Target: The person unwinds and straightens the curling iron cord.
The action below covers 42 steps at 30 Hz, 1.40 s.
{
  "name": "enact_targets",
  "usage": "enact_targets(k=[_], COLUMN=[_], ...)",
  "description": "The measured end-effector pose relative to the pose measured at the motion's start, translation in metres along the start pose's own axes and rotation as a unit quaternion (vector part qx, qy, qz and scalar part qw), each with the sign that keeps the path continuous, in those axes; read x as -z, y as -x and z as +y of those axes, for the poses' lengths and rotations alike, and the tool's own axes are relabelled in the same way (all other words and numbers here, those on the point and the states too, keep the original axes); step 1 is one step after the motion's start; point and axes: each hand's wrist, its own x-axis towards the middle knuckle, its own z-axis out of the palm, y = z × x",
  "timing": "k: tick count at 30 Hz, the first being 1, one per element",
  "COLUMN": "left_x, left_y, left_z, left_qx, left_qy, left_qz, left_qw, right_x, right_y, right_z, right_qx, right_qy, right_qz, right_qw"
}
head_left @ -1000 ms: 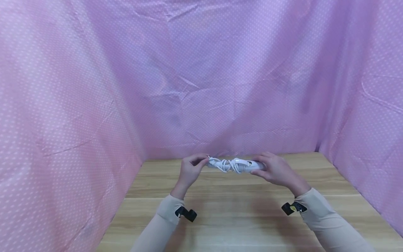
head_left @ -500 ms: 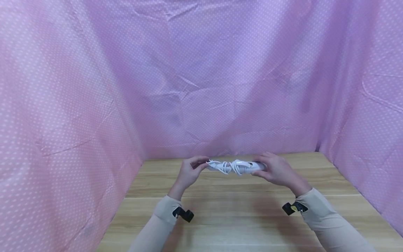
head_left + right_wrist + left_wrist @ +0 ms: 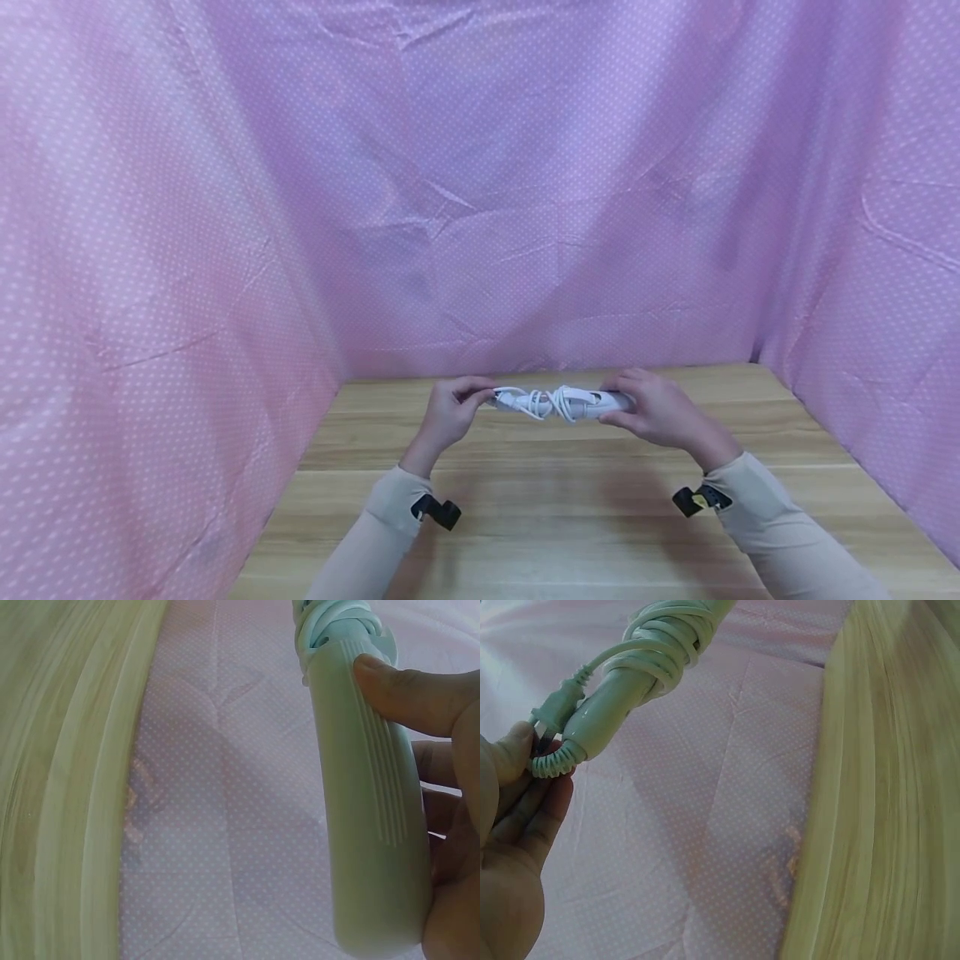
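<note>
A white wand-shaped electric appliance (image 3: 585, 402) is held level between both hands over the far part of the table. Its white cord (image 3: 660, 645) is wound round the narrower half and crosses itself near the middle. In the left wrist view, my left hand (image 3: 448, 411) pinches the end where the two-prong plug (image 3: 559, 706) meets the ribbed cord sleeve (image 3: 555, 761). The thumb and fingertips cover the prongs partly. My right hand (image 3: 660, 408) grips the thick, rounded end (image 3: 364, 802), thumb along its raised ridges and fingers behind it.
A wood-grain table (image 3: 555, 517) lies below the hands. Pink cloth (image 3: 480, 208) with white dots hangs behind the table and along both sides. Black wrist cameras (image 3: 437, 511) are strapped over the light sleeves.
The appliance has sunk slightly in the head view, its left end most. My left hand and forearm shifted a little left and down; my right hand keeps its hold almost unmoved.
</note>
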Motion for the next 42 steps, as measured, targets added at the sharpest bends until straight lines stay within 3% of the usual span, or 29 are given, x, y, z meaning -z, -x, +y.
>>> enact_targets(k=[3,6,13,19,24,28,35,42], left_x=[0.0,0.0,0.0,0.0,-0.003,-0.007,-0.009,-0.008], left_y=[0.001,0.003,0.005,0.005,0.007,0.006,-0.001,-0.017], left_z=[0.001,0.0,0.002,0.003,-0.013,-0.029,-0.028,-0.02], left_qx=[-0.04,-0.045,-0.02,0.004,0.048,0.057,0.019,-0.004], left_qy=[-0.018,-0.007,-0.014,-0.005,0.0,0.004,0.025,0.016], left_qz=[0.016,0.027,-0.005,0.001,-0.018,-0.019,-0.018,-0.072], left_qw=[0.9989,0.9986,0.9997,1.0,0.9987,0.9982,0.9994,0.9973], right_x=[-0.001,0.0,0.002,0.004,0.007,0.007,0.009,0.011], right_y=[0.001,0.002,0.009,0.008,0.005,0.003,-0.001,-0.001], right_z=[0.0,0.001,0.008,0.008,0.005,0.003,-0.002,-0.005], right_qx=[0.001,0.001,-0.03,-0.032,-0.024,-0.02,-0.007,0.004], right_qy=[-0.007,-0.013,-0.015,-0.013,-0.015,-0.011,-0.005,-0.009], right_qz=[0.001,-0.003,-0.033,-0.029,-0.027,-0.024,-0.029,-0.035], right_qw=[1.0,1.0,0.999,0.999,0.999,0.999,1.0,0.999])
